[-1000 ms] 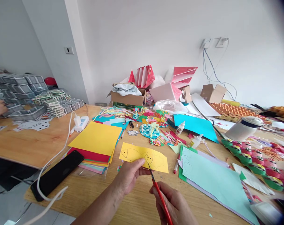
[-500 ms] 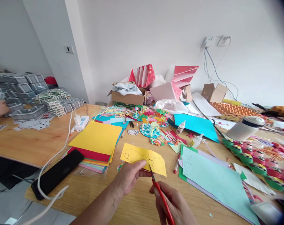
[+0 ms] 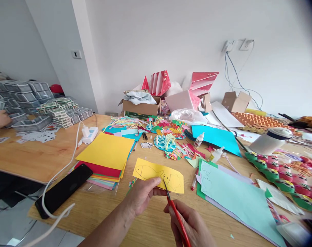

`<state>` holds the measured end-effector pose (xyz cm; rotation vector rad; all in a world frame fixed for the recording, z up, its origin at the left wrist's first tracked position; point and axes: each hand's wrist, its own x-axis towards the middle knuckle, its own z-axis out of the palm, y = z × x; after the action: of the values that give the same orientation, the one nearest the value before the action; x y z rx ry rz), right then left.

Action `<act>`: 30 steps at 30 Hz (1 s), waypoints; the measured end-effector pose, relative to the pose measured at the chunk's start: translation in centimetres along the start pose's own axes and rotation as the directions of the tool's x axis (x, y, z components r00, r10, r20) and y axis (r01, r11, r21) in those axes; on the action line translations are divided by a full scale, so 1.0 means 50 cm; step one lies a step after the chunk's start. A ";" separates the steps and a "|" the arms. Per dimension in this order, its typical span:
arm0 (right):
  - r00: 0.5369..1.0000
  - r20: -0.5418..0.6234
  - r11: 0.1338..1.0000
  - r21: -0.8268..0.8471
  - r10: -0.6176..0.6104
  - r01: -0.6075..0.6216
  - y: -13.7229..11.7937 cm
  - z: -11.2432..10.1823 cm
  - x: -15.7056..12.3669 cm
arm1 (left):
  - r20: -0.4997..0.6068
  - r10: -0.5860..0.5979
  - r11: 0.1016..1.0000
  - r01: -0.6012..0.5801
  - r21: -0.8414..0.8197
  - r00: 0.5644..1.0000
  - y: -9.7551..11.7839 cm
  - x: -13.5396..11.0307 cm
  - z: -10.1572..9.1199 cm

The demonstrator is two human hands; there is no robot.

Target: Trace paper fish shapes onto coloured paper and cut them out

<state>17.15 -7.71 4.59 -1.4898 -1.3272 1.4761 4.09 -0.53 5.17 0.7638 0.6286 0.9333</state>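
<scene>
My left hand (image 3: 144, 192) pinches the lower edge of a yellow paper strip (image 3: 148, 168), thumb on top and fingers underneath. Two fish are drawn on the strip in dark line, their tails meeting near my thumb. In my right hand (image 3: 188, 219) is a pair of red-handled scissors (image 3: 178, 218). The dark blades point up and away, and their tips lie at the strip beside the right fish's head. Whether the blades are apart is hard to make out. A stack of coloured paper (image 3: 106, 151) lies to the left, and a pale green sheet (image 3: 233, 192) to the right.
A black phone (image 3: 64, 188) and white cable (image 3: 45, 195) lie at left. Paper cut-outs (image 3: 168, 137), glue bottles (image 3: 199, 140) and a cardboard box (image 3: 140, 108) stand behind. A white kettle-like vessel (image 3: 270, 140) is at right. Another person's hand (image 3: 1, 119) touches card structures (image 3: 19, 99).
The yellow strip has turned and shifted very slightly in my left hand. Both hands keep almost the same place, with the scissors still at the strip.
</scene>
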 end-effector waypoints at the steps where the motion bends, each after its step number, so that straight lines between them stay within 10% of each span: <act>1: 1.000 -0.013 1.000 -0.020 -0.005 0.005 0.001 0.000 -0.001 | -0.004 -0.001 1.000 0.001 -0.002 1.000 -0.001 0.000 0.000; 30: 1.000 0.007 1.000 -0.030 -0.006 0.006 0.001 0.006 0.000 | -0.123 0.003 1.000 -0.004 -0.001 0.992 -0.002 0.000 0.002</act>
<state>16.88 -7.77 4.51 -1.4994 -1.3632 1.4646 4.22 -0.58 5.14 0.7100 0.7345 0.9894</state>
